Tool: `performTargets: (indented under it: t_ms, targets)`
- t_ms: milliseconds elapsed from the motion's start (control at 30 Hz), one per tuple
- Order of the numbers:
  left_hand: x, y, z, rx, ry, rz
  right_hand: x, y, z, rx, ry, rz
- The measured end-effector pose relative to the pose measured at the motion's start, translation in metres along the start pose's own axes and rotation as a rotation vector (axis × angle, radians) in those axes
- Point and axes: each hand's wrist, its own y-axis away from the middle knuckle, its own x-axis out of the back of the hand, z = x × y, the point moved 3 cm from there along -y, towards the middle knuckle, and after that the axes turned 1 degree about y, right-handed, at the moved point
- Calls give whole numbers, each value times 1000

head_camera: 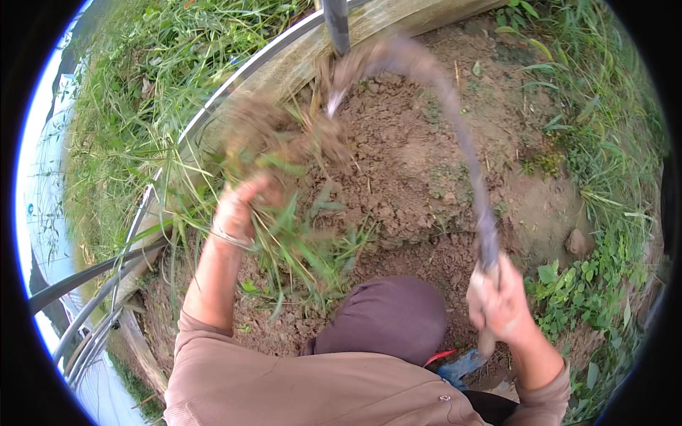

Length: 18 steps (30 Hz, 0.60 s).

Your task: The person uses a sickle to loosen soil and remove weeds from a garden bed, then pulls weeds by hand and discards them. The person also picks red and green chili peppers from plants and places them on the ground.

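My left hand, with a pale bangle at the wrist, grips a clump of pulled grass; its soil-covered roots are motion-blurred above the hand. My right hand is closed round the handle of a curved hand tool, perhaps a sickle. The tool arches up and over to the left, its bright tip low over the loose soil, right of the roots. Blur hides the tool's exact shape.
A pale board edging runs along the soil, with a metal post at the top. Tall grass grows beyond it. Weeds and a stone lie right. Pipes stand left; blue plastic lies near my knee.
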Motion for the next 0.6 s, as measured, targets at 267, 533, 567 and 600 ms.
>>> performTargets:
  t_ms: [267, 533, 567, 600]
  targets:
    - [16, -31, -58, -293, -1102, -93, 90, 30, 8, 165, 10, 385]
    - [-101, -70, -102, -49, -1293, 149, 116, 122, 55, 21, 117, 467]
    - [-105, -75, -98, 54, -1299, 140, 118, 124, 58, 7, 155, 472]
    - [-102, -84, -101, 76, -1328, 64, 120, 126, 61, -5, 194, 479]
